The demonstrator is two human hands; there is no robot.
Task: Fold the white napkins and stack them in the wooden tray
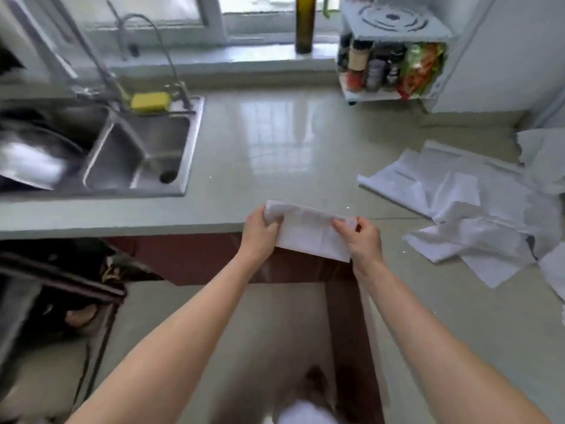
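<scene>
- Both bare hands hold one folded white paper napkin [308, 232] above the pale green counter [275, 142] edge.
- Left hand [260, 232] grips its left end; right hand [362, 237] pinches its right end.
- Loose white napkins [477, 203] lie heaped on the counter, right.

A steel sink [122, 154] is set into the pale counter [275, 142] at left, with a yellow sponge [150, 101] on its back rim beside the tap [159, 41]. A dark bottle [304, 24] stands on the windowsill. A white rack [394, 59] of spice jars sits at the counter's far right.
</scene>
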